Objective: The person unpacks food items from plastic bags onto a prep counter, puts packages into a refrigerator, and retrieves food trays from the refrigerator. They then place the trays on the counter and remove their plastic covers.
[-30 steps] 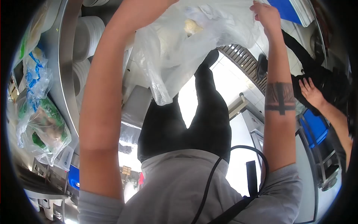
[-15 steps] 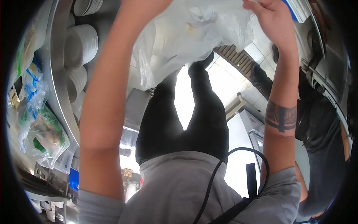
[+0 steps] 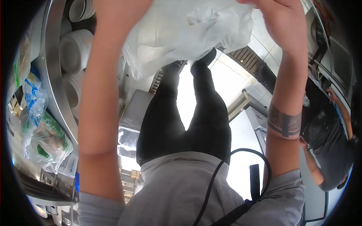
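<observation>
A large translucent plastic bag (image 3: 181, 34) hangs across the top of the view, crumpled in its middle, above my feet. At its left side is my left hand (image 3: 124, 11), whose fingers are cut off by the top edge. My right hand (image 3: 281, 22) is at the bag's upper right, its fingertips closed on the bag's edge and partly out of frame. The bag's upper part is out of view.
Stacked white plates (image 3: 76, 51) stand on a steel shelf (image 3: 54, 71) at the left. Below them lies a clear bag with green print (image 3: 49, 137). At the right, a person in dark clothes (image 3: 324, 128) is near steel equipment. A floor grate (image 3: 243, 60) crosses the tiles.
Both my hands have moved up, the right one also outward. The bag is spread wider, and the yellowish item seen through it no longer shows. The other person has moved and changed posture.
</observation>
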The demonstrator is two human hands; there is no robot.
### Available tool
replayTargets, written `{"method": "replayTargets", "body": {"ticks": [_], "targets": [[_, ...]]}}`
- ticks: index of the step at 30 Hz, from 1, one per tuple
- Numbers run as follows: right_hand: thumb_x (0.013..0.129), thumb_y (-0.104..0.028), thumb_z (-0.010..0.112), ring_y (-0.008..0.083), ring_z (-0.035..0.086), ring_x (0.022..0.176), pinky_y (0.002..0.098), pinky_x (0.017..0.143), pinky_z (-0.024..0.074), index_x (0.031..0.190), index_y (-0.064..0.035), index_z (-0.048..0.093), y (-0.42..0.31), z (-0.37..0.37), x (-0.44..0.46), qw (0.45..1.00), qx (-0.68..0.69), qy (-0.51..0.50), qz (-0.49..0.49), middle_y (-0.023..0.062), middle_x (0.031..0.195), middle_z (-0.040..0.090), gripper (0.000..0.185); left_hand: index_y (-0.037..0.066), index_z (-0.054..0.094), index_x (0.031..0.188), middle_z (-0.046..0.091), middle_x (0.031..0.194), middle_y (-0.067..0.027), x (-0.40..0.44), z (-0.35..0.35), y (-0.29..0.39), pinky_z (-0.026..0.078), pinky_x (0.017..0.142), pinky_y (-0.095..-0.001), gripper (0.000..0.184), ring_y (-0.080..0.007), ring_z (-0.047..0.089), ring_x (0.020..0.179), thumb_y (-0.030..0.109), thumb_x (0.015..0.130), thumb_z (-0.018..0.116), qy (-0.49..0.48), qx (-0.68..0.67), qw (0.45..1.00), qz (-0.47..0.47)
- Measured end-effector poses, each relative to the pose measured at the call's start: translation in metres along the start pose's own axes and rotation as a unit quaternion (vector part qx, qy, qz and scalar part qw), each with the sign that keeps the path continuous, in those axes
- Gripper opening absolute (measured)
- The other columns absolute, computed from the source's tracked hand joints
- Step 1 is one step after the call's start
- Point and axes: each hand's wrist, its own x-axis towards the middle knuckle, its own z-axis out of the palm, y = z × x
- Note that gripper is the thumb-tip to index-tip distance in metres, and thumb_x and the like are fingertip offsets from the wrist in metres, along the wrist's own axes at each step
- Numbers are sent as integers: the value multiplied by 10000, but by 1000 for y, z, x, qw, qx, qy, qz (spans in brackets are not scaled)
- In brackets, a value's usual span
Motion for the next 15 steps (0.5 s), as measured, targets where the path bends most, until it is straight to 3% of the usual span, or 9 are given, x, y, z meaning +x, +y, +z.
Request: {"method": "replayTargets", "body": {"ticks": [1, 2, 4, 7, 9, 10, 11, 13, 15], "targets": [[944, -163, 673, 94, 459, 569, 278, 546, 358, 676, -34, 648, -1, 4, 0, 999, 30, -30, 17, 3, 635, 540, 298, 15, 480, 1433, 554, 1337, -259, -7, 3, 3, 439, 1020, -428, 691, -374, 539, 1245, 180, 813, 737, 43, 63, 992, 103], [950, -164, 666, 102, 453, 553, 279, 535, 352, 678, -27, 641, -2, 9, 0, 996, 61, -60, 34, 9, 636, 546, 306, 9, 419, 1469, 474, 1402, -278, -16, 6, 9, 397, 1067, -453, 766, -407, 456, 1313, 162, 792, 744, -31, 96, 989, 112], [960, -172, 662, 104, 463, 551, 270, 525, 359, 679, -30, 639, -12, 29, 2, 996, 71, -33, -34, 14, 640, 555, 316, 2, 358, 1504, 393, 1468, -297, -36, 27, 27, 354, 1115, -478, 844, -441, 373, 1382, 143, 771, 751, -107, 129, 979, 119], [978, -207, 660, 88, 477, 549, 255, 519, 366, 683, -42, 661, -25, 32, 4, 992, 121, -28, 0, 5, 630, 563, 338, -30, 460, 1414, 503, 1364, -319, -47, 68, 15, 419, 1039, -485, 743, -452, 481, 1289, 201, 780, 772, -81, 61, 995, 4], [987, -239, 663, 72, 496, 550, 242, 525, 377, 693, -52, 680, -23, 21, 9, 987, 135, -85, -8, 2, 625, 587, 349, -27, 531, 1358, 573, 1296, -316, -28, 76, -33, 456, 992, -483, 646, -444, 544, 1232, 231, 813, 762, -119, 17, 993, 3], [990, -249, 664, 67, 502, 551, 237, 527, 380, 696, -55, 687, -23, 17, 10, 985, 138, -104, -10, 1, 624, 595, 353, -21, 597, 1261, 629, 1182, -300, -17, 77, -50, 481, 929, -477, 495, -433, 599, 1137, 240, 861, 727, -180, -37, 982, -31], [991, -265, 668, 63, 510, 549, 234, 529, 383, 704, -55, 695, -26, 16, 9, 996, 71, -41, -21, 1, 622, 609, 357, -15, 663, 1163, 684, 1067, -284, -12, 78, -57, 506, 867, -472, 368, -423, 653, 1041, 248, 908, 691, -240, -92, 964, -67], [992, -281, 672, 60, 518, 547, 232, 531, 386, 712, -54, 704, -27, 14, 9, 999, 6, 21, -34, 2, 620, 622, 362, -5, 685, 1102, 690, 998, -277, -11, 58, -43, 513, 828, -463, 288, -418, 667, 984, 229, 939, 650, -246, -104, 962, -61], [985, -290, 684, 66, 527, 550, 237, 535, 394, 713, -56, 707, -24, 6, 8, 998, -1, 20, -53, 5, 626, 634, 360, 4, 708, 1041, 696, 930, -270, -13, 43, -40, 520, 790, -455, 239, -414, 682, 927, 210, 970, 608, -251, -110, 960, -50]]}}
